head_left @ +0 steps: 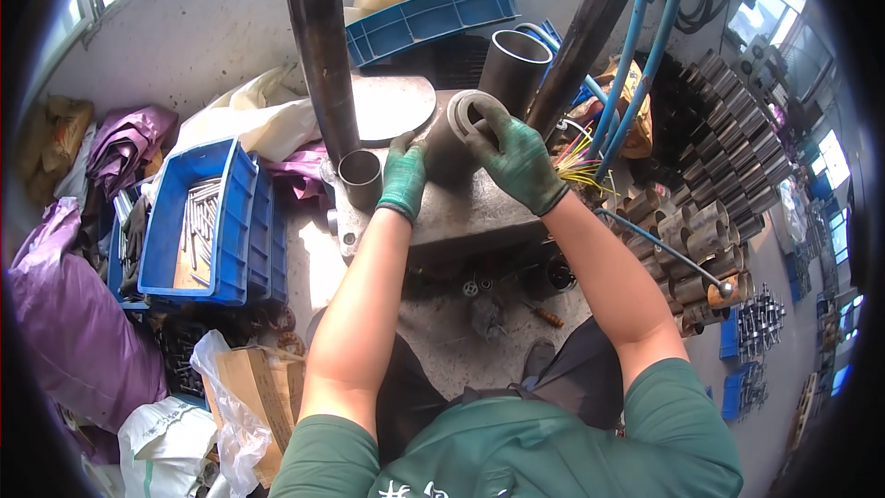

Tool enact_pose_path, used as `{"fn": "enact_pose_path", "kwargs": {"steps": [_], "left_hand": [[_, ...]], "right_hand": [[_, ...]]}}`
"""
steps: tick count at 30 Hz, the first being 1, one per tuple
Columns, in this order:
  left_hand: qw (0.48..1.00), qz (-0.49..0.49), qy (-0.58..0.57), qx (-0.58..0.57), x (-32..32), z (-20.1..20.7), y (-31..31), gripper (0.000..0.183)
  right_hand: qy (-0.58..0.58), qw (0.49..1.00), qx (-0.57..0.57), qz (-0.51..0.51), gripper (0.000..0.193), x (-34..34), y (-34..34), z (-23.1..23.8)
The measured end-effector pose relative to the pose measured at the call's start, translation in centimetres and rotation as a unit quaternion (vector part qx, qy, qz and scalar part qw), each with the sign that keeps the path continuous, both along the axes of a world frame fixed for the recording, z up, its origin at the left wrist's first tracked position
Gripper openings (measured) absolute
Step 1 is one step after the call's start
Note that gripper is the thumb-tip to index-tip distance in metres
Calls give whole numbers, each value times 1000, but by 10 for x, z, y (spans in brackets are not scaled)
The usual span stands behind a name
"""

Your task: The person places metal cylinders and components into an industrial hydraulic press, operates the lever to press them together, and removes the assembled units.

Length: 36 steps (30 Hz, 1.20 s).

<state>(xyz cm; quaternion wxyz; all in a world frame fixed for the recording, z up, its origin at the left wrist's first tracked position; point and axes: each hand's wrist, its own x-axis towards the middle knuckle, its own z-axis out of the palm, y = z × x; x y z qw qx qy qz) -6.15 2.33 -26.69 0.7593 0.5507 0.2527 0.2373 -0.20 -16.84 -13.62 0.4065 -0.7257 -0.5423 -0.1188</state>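
A dark metal tube (449,159) stands tilted on the steel machine table, with a pale grey ring-shaped end (458,116) facing up. Against the tube's left side lies my left hand (403,177), in a green glove, its fingers partly hidden. My right hand (522,164), gloved the same way, grips the ring-shaped end from the right, fingers bent over the opening. Whether the ring is a separate part, I cannot tell. A short open tube (360,181) stands left of my left hand. Behind my right hand rises a wider dark tube (513,66) with a bright rim.
Two dark steel columns (320,55) flank the table (479,221). A blue crate (241,240) with metal rods is at left, near purple sacks (83,323). Blue hoses (630,83) and coloured wires (579,164) hang at right, before stacked tubes (710,231). A lever (673,254) with a ball end juts right.
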Motion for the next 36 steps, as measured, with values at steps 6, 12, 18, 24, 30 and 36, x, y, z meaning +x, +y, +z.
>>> {"fn": "enact_pose_path", "kwargs": {"steps": [6, 12, 18, 24, 30, 36], "left_hand": [[993, -33, 6, -109, -5, 21, -22, 54], [994, -101, 23, 19, -18, 49, -62, 62], [991, -40, -20, 130, -15, 25, -73, 57], [986, 8, -25, 167, -29, 26, -92, 61], [980, -17, -19, 198, -64, 15, -118, 66], [986, -82, -107, 102, -64, 23, -145, 89]], "right_hand": [[154, 983, 81, -50, 58, 16, -50, -31], [427, 875, 228, -19, 59, 53, -115, -87], [486, 847, 216, -15, 62, 58, -123, -93], [557, 810, 181, -19, 64, 57, -135, -86], [581, 802, 97, -99, 48, 47, -136, -60], [594, 796, 64, -99, 41, 61, -151, -76]]}}
